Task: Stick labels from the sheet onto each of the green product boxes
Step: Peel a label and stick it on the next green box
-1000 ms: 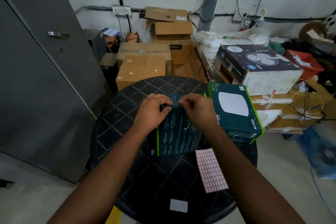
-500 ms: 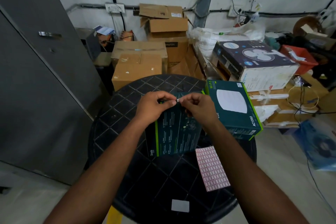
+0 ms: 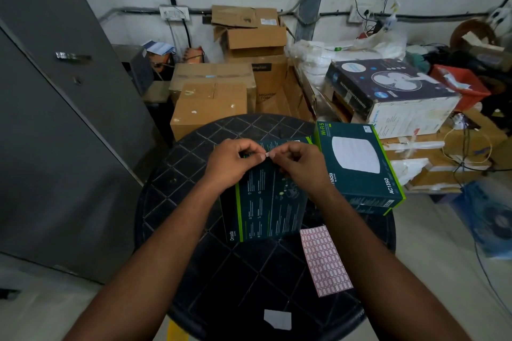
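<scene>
A dark green product box [image 3: 270, 205] lies flat on the round black table [image 3: 194, 163], printed side up. A small pale label [image 3: 268, 154] is pinched between the fingertips of my left hand [image 3: 235, 163] and my right hand [image 3: 300, 167], just above the box's far end. To the right a second green box [image 3: 360, 166] with a white oval on its lid sits on top of another box at the table's right edge. The pink label sheet [image 3: 325, 259] lies on the table in front of the first box, under my right forearm's right side.
A torn white paper scrap [image 3: 278, 319] lies near the table's front edge. A grey metal cabinet [image 3: 55, 119] stands at the left. Brown cartons [image 3: 210, 108] are stacked behind the table, and a fan carton [image 3: 388, 91] and cables clutter the right.
Both hands have lifted slightly off the box's far end, and the small label now shows between the fingertips. The boxes and the sheet have not moved.
</scene>
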